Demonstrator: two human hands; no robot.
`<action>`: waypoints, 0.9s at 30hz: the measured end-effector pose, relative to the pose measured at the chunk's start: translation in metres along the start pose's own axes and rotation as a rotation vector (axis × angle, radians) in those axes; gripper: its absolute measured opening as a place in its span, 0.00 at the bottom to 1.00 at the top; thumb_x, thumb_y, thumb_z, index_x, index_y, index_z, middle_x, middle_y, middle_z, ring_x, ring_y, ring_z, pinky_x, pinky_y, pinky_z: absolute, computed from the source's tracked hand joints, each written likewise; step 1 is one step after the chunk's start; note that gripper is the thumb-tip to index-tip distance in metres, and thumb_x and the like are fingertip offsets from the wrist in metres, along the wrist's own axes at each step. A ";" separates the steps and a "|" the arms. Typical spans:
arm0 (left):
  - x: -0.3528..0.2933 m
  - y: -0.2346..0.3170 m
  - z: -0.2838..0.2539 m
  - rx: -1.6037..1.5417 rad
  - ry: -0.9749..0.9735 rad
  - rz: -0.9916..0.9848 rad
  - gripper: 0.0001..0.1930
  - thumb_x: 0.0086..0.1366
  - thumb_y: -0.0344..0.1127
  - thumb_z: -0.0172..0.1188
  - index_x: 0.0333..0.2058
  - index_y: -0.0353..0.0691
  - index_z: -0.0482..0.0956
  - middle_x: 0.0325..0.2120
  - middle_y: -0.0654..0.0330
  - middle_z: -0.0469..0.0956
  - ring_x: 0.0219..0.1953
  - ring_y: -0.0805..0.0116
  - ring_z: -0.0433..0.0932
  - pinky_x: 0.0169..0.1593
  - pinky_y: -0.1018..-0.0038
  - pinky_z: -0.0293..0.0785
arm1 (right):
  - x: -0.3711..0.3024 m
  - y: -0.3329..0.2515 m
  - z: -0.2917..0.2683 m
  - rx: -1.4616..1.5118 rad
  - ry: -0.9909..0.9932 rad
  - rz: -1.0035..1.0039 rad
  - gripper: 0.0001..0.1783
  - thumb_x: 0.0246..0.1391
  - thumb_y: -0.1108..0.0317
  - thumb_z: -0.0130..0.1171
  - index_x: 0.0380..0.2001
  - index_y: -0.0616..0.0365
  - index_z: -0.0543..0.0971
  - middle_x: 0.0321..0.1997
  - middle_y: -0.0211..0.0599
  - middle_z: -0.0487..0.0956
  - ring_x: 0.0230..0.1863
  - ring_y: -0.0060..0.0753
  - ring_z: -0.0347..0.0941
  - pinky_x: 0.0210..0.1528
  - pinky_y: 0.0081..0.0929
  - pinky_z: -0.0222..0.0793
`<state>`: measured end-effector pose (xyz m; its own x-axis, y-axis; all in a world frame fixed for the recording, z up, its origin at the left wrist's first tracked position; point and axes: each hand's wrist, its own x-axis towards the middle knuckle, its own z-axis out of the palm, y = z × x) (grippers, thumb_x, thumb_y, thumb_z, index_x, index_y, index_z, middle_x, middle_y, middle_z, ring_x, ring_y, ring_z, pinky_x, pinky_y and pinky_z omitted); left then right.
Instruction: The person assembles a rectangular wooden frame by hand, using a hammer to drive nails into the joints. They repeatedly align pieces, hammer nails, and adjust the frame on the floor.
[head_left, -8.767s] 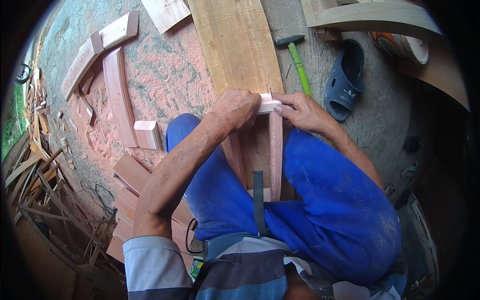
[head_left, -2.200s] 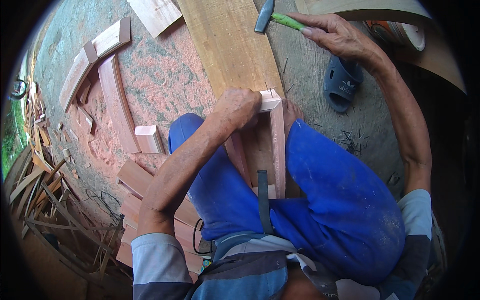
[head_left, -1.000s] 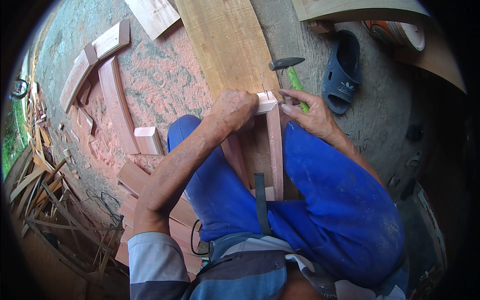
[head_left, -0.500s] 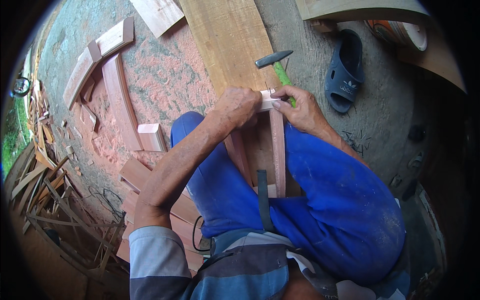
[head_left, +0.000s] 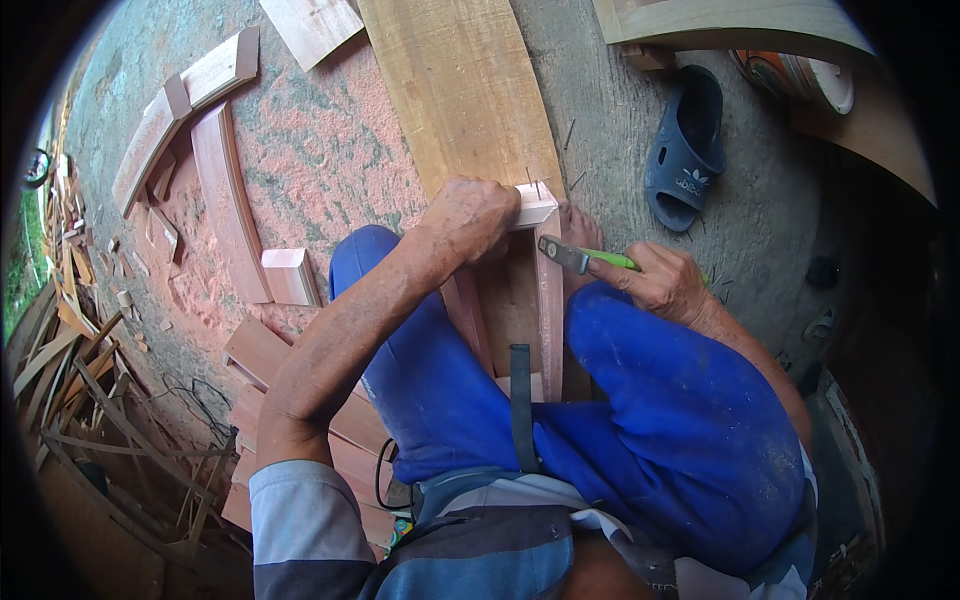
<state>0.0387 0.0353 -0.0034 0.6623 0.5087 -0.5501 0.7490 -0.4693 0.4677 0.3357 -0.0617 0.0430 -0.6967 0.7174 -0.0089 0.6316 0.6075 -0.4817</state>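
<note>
Ahead of us, the wooden frame points lengthwise away, our left hand curled, seemingly gripping its far end, our right hand closed around the hammer at its right.

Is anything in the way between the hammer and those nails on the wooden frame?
Nothing visible. The right hand holds the hammer near the wooden frame; the nails stand up at its far end. The left hand grips that end beside the nails, not between.

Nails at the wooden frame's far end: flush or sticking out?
Sticking out: the nails stand up as thin dark lines above the pale end piece. How deep they sit, I cannot tell.
</note>
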 end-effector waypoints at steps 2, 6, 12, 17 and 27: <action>-0.001 -0.002 0.006 -0.010 0.042 0.014 0.13 0.53 0.36 0.68 0.35 0.36 0.83 0.29 0.43 0.85 0.35 0.43 0.87 0.42 0.53 0.83 | 0.011 0.008 0.002 -0.040 -0.008 0.089 0.34 0.56 0.66 0.66 0.66 0.26 0.78 0.23 0.24 0.61 0.21 0.21 0.67 0.21 0.27 0.71; -0.005 0.001 0.009 -0.015 0.020 -0.022 0.13 0.53 0.37 0.69 0.36 0.37 0.83 0.29 0.44 0.85 0.36 0.43 0.87 0.43 0.53 0.83 | 0.017 0.005 -0.020 -0.064 0.064 -0.129 0.35 0.55 0.68 0.67 0.67 0.32 0.78 0.23 0.22 0.62 0.22 0.20 0.67 0.24 0.25 0.72; -0.004 0.000 0.008 -0.025 0.002 -0.025 0.14 0.51 0.35 0.70 0.36 0.37 0.84 0.29 0.45 0.86 0.36 0.45 0.87 0.43 0.54 0.83 | 0.049 0.017 -0.015 0.470 0.098 0.231 0.28 0.68 0.67 0.59 0.70 0.44 0.74 0.27 0.31 0.76 0.25 0.29 0.73 0.29 0.31 0.73; -0.006 0.006 0.000 -0.022 0.031 -0.025 0.09 0.53 0.33 0.67 0.33 0.36 0.86 0.31 0.45 0.86 0.36 0.47 0.88 0.43 0.56 0.83 | 0.112 0.075 -0.048 0.502 -0.287 0.465 0.27 0.72 0.66 0.52 0.72 0.48 0.72 0.30 0.35 0.79 0.26 0.24 0.71 0.33 0.32 0.70; -0.006 -0.001 0.014 -0.038 0.081 -0.014 0.13 0.50 0.35 0.71 0.35 0.38 0.84 0.30 0.45 0.86 0.36 0.46 0.87 0.43 0.55 0.83 | 0.185 0.112 -0.074 0.383 -0.469 0.227 0.24 0.73 0.63 0.53 0.70 0.45 0.75 0.24 0.27 0.73 0.25 0.20 0.67 0.30 0.29 0.69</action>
<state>0.0335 0.0226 -0.0097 0.6501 0.5724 -0.4997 0.7573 -0.4348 0.4872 0.3027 0.1638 0.0521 -0.6895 0.5359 -0.4872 0.6748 0.2311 -0.7009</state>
